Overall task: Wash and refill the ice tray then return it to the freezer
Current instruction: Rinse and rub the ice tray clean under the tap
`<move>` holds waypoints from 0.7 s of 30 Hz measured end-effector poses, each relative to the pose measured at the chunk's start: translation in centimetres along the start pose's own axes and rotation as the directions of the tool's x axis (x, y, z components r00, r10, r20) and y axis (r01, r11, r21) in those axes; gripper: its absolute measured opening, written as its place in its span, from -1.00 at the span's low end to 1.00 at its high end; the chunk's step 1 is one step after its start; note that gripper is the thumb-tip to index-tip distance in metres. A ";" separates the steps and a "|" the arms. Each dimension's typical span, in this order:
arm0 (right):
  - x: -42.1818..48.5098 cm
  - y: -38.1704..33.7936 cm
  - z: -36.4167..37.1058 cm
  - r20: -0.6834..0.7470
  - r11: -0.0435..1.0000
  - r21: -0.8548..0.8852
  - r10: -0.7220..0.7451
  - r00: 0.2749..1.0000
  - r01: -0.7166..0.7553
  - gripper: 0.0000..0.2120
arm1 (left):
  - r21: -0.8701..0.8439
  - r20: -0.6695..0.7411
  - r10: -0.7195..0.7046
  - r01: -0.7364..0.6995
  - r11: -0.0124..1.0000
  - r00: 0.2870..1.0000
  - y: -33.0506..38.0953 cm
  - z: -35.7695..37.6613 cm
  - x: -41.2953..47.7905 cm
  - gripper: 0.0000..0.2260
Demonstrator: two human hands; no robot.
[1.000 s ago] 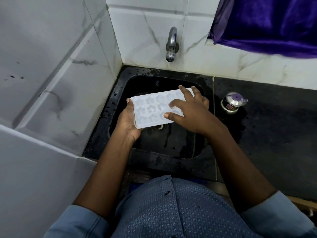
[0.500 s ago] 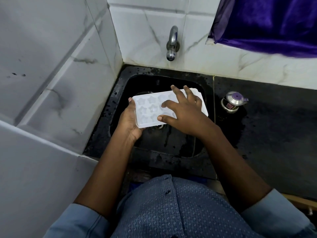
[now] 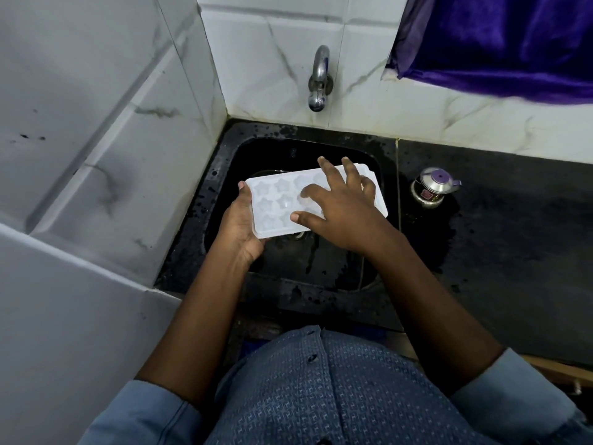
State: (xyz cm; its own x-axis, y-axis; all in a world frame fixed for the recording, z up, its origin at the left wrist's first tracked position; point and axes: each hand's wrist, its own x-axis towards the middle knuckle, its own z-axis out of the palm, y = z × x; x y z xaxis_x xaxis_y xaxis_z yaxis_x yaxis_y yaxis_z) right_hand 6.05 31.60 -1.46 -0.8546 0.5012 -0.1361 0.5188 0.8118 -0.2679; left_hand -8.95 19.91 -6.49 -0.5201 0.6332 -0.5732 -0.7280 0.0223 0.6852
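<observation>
A white ice tray [image 3: 272,200] with star-shaped cells is held level over the black sink [image 3: 224,175]. My left hand [image 3: 240,229] grips its left end, thumb on the rim and fingers underneath. My right hand [image 3: 340,207] lies spread on top of the tray's right half, fingertips pressing into the cells and hiding several of them. A steel tap [image 3: 318,81] juts from the tiled wall above the sink; no water runs from it.
A small steel pot with a purple lid [image 3: 433,187] stands on the wet black counter [image 3: 513,236] right of the sink. White marble-pattern tiles [image 3: 112,139] close in the left and back. A purple cloth [image 3: 500,43] hangs at upper right.
My right hand has slid leftward and a little back across the tray's top. The tray has shifted slightly right, showing more of its right end. My left hand keeps its grip.
</observation>
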 end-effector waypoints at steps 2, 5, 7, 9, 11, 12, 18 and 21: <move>-0.2 0.1 -0.1 0.003 1.000 -0.007 0.005 1.000 -0.005 -0.51 | 0.003 0.003 -0.003 0.003 1.000 1.000 -0.1 0.1 -0.1 -0.36; -0.4 0.0 0.1 0.015 1.000 0.007 -0.017 1.000 0.017 -0.53 | 0.004 0.018 -0.006 0.006 1.000 1.000 -0.4 0.2 -0.1 -0.35; -0.4 0.1 0.2 0.000 1.000 0.010 -0.016 1.000 0.016 -0.54 | 0.004 0.027 -0.004 0.004 1.000 1.000 -0.6 0.4 -0.1 -0.34; -0.4 0.3 0.3 -0.016 1.000 0.003 0.000 1.000 0.000 -0.54 | 0.007 0.024 -0.006 0.005 1.000 1.000 -0.6 0.5 -0.1 -0.34; -0.5 0.4 0.4 -0.024 1.000 -0.001 0.007 1.000 -0.007 -0.54 | 0.011 0.026 -0.006 0.005 1.000 1.000 -0.7 0.5 0.1 -0.32; -0.6 0.4 0.4 -0.025 1.000 0.004 0.002 1.000 -0.002 -0.54 | 0.010 0.031 -0.008 0.008 1.000 0.999 -0.8 0.4 0.2 -0.31; -0.7 0.6 0.5 -0.044 0.999 0.038 0.022 0.999 -0.020 -0.53 | 0.021 -0.010 -0.019 0.019 1.000 1.000 -0.8 0.7 -0.2 -0.33; -0.9 0.5 0.5 -0.024 0.999 0.039 0.017 1.000 -0.016 -0.53 | 0.019 -0.023 -0.004 0.005 1.000 1.000 -0.8 0.5 -0.1 -0.34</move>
State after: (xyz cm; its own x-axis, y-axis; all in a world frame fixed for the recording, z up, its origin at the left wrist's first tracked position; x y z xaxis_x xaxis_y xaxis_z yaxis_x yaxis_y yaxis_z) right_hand 7.06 31.40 -1.98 -0.8450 0.5216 -0.1180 0.5309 0.7915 -0.3029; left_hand -8.10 20.25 -6.79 -0.5272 0.6151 -0.5862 -0.7219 0.0396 0.6908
